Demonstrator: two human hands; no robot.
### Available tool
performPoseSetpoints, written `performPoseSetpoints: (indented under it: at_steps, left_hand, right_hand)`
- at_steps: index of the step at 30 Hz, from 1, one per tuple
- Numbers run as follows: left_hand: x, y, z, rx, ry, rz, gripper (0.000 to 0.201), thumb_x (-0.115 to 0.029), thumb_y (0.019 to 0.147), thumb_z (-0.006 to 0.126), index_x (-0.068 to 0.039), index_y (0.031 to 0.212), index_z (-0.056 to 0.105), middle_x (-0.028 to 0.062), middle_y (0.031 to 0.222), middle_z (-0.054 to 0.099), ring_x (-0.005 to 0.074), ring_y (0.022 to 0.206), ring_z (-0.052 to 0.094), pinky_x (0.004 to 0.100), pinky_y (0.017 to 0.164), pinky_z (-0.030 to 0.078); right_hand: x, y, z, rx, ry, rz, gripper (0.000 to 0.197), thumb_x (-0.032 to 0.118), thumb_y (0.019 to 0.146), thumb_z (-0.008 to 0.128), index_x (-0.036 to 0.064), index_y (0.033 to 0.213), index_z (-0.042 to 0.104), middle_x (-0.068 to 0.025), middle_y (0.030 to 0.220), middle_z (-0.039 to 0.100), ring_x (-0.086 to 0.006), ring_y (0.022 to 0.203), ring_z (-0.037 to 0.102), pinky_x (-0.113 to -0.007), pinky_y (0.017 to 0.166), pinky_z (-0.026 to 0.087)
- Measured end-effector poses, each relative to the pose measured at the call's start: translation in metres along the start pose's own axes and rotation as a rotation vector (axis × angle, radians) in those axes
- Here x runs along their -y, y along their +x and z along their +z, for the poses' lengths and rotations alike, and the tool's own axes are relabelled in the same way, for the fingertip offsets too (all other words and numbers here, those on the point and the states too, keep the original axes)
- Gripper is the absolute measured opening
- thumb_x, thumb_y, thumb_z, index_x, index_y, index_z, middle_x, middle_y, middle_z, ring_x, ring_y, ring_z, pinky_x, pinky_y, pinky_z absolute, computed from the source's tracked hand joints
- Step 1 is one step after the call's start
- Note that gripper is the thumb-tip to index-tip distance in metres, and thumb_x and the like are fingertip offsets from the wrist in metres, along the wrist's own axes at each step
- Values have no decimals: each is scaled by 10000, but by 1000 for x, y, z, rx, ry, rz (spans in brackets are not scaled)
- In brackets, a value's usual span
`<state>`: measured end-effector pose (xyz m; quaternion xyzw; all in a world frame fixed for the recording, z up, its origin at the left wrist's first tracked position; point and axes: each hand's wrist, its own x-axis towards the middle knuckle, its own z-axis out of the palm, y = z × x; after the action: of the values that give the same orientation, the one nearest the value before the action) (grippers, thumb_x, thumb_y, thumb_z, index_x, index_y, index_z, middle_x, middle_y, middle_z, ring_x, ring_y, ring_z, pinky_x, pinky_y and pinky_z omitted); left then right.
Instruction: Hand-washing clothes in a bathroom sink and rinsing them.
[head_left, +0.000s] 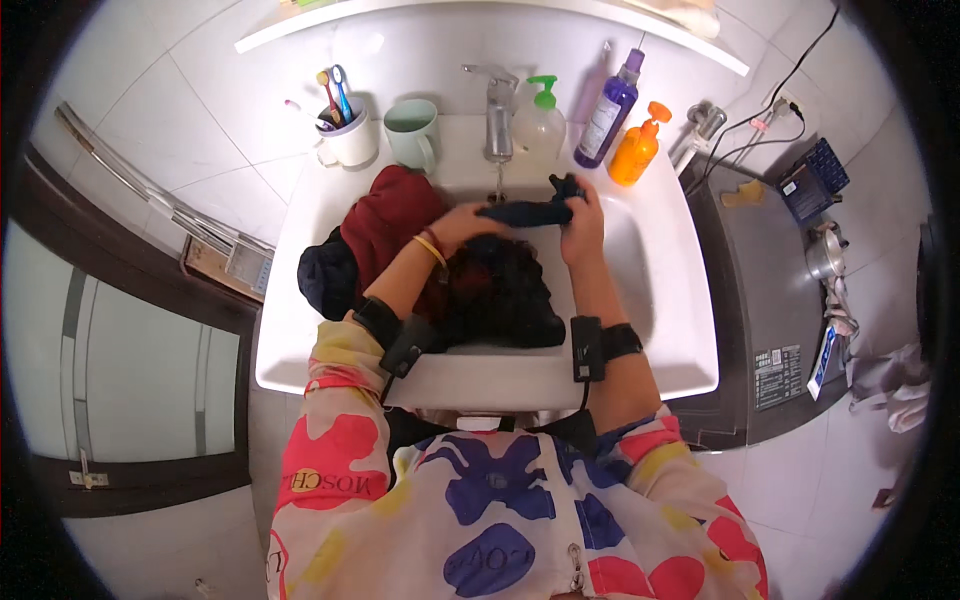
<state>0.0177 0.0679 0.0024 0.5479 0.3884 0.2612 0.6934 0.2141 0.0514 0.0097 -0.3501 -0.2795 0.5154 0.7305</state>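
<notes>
— Head view: dark blue cloth [528,212] is stretched between both hands over the white sink [668,262], right under the tap [498,115]. Prob. held there so the thin stream lands on it.

— Grip?

— Left hand [462,226] closed on one end, right hand [582,222] closed on the other, fingers wrapped round the fabric, pulled taut btw them.

— What's below?

— Dark garment pile [500,295] in the basin, so drips fall onto wet laundry, not the counter. Red garment [392,215] and a navy piece [325,278] hang over the basin's left rim, apart from the one in hand.

— Farther out?

— Along the back ledge: white cup w/ toothbrushes [348,140], green mug [412,130], clear pump bottle [540,120], purple bottle [610,115], orange pump bottle [638,148], all w/in reach yet clear of the basin. Grey appliance [765,290] stands just to the right.
</notes>
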Motion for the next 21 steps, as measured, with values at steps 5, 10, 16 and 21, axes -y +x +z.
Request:
performPoseSetpoints:
  at_steps: [5, 10, 16, 21]
  left_hand:
    - [-1, 0, -10, -93, -592, 227, 311, -84, 739, 583, -95, 1039, 500, 56, 920, 557, 199, 832, 548, 341, 735, 485]
    - [-8, 7, 33, -539, 413, 451, 246, -219, 724, 597, -88, 925, 540, 98, 888, 574, 233, 794, 565, 299, 657, 458]
    - [-29, -36, 135, -481, 987, 723, 224, -303, 721, 584, -83, 761, 584, 101, 741, 586, 293, 692, 573, 358, 597, 459]
    - [-28, 14, 82, -779, 989, 588, 252, -328, 767, 507, -107, 696, 604, 117, 734, 609, 296, 563, 572, 400, 522, 451]
  right_hand:
    - [-10, -23, -1, 89, -25, 574, 406, 99, 779, 454, 71, 1180, 398, -110, 1131, 470, -250, 999, 494, -494, 805, 412]
    - [-13, -34, 20, 147, 157, 900, 346, 280, 854, 397, 64, 1120, 447, -121, 1131, 495, -275, 1028, 488, -503, 858, 379]
    - [-71, -7, -47, 655, 497, 561, 550, 502, 794, 468, 35, 1085, 467, -136, 1033, 533, -261, 972, 508, -383, 845, 410]
    - [-84, -14, -22, 401, 169, 514, 450, 418, 836, 425, 46, 1082, 483, -113, 1030, 544, -253, 937, 533, -356, 810, 435]
